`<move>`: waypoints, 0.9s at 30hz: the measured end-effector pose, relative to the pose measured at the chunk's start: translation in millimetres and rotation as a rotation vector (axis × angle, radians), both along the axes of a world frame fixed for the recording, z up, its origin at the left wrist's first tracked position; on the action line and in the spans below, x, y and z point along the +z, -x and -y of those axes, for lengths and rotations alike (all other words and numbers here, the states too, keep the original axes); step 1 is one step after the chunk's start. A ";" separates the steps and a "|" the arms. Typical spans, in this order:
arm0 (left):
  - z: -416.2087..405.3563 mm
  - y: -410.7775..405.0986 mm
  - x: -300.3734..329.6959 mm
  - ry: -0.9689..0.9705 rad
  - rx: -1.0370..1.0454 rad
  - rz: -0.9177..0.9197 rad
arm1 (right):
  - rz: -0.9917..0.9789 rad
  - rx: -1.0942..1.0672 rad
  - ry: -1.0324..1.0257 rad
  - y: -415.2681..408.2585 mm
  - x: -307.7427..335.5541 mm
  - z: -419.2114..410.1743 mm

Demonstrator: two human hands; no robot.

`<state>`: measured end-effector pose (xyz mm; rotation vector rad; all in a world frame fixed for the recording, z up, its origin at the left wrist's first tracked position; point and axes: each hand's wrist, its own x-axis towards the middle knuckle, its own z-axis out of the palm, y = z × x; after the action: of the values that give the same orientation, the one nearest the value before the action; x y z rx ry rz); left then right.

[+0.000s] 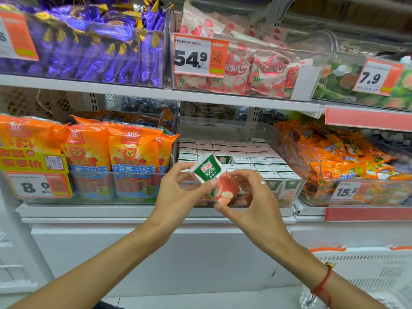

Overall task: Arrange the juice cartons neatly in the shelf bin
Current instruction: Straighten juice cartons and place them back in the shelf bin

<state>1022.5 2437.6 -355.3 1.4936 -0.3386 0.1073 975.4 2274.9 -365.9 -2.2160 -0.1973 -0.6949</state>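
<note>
Both hands on one juice carton, held tilted in front of the shelf bin at the middle of the lower shelf.

Grip, left: left hand with thumb and fingertips pinching the carton's green upper end. Grip, right: right hand curled round the red lower end, a ring on one finger.

Handling, as I judge it: turn the carton upright, green label to the front as on its neighbours, then lower it into the gap at the bin's front left, where one carton stands out of line. Seat it square, touching the row beside it, without knocking the standing ones.

Count, left to right:
- Orange sausage packs, left bin: four faces visible, more behind.
- Juice cartons: one in hand; the packed cartons stand in about five columns, the exact total not countable.
- Orange sachets, right bin: a loose heap, uncountable.
- Price tags: five in view.
- White basket, lower right: one.
</note>
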 end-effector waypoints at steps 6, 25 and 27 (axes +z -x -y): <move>-3.5 4.5 2.8 -0.221 0.007 0.457 | -0.089 0.198 -0.192 -1.8 -2.0 9.2; 15.1 -50.5 11.4 -0.576 0.087 0.825 | 0.044 0.022 0.124 -67.4 7.3 53.5; 29.6 -65.6 13.8 -0.471 0.162 0.707 | -0.033 -0.121 0.273 -79.5 3.1 66.3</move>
<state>1088.0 2408.0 -341.5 1.9178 -0.8522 0.7366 1054.8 2208.6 -362.9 -2.5153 -0.1500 -0.7322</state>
